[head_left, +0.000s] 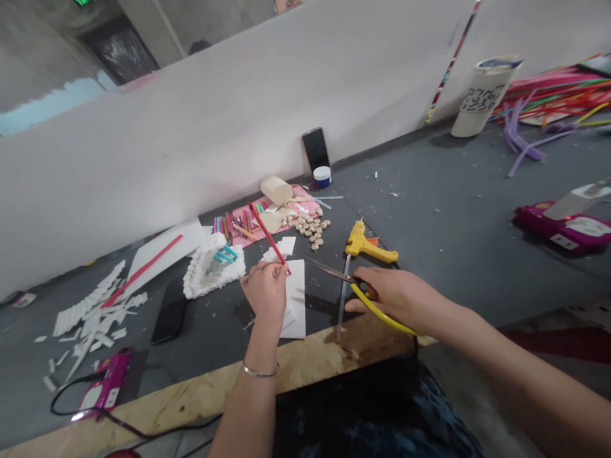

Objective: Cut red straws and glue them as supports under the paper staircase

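A thin red stick (268, 232) is pinched in my left hand (265, 289), slanting up and away to the left, its short lower end poking out past my fingers. Scissors (356, 281) with yellow handles are in my right hand (389, 296). Their blades point left toward the stick's lower end, apart from it. Under my left hand lie white sheets (296, 305). A yellow glue gun (365, 243) rests just beyond the scissors, with a translucent glue stick (342, 299) reaching toward the table edge.
Left of my hands are a white fluffy piece (214, 270) with teal sticks, a dark phone (170, 310), white scraps (93, 312) and another red stick (143, 270). Wooden discs (310, 228) lie ahead. A cup (484, 98) and magenta power strips (568, 232) (107, 381) stand farther out.
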`<state>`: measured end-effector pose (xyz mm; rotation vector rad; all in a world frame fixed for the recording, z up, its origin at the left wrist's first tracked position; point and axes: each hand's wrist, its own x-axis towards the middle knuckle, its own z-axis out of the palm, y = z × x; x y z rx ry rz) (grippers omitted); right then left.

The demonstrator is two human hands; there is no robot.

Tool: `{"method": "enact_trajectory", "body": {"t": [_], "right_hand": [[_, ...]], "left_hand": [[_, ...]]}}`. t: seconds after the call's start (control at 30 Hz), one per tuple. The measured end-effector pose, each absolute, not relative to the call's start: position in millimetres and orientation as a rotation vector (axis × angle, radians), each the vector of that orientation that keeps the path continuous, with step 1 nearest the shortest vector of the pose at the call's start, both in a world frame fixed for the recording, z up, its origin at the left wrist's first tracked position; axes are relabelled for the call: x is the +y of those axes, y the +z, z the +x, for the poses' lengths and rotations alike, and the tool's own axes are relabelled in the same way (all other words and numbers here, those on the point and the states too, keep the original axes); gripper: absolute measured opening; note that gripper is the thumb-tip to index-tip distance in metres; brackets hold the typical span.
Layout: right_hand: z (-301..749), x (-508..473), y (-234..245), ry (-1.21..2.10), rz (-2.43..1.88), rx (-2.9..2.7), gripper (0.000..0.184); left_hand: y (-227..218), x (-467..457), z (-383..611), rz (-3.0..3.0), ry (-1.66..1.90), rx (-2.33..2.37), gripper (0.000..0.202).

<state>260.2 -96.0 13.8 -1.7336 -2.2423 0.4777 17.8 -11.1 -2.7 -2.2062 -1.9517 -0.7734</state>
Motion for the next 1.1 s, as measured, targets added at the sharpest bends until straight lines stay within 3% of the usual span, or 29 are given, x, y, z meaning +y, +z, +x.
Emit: {"method": "enact_trajectory", "body": {"t": [0.53,1.1], "right_hand": [[243,-74,41,0.241,-1.802,-2.469,0.061],[228,-56,54,0.209,-1.774,-2.584,0.058]], "left_hand": [[-2,-11,19,-2.232,-0.751,-1.995,0.021],[0,-12,19,-2.258,-0.740,-2.001,0.022]]}}
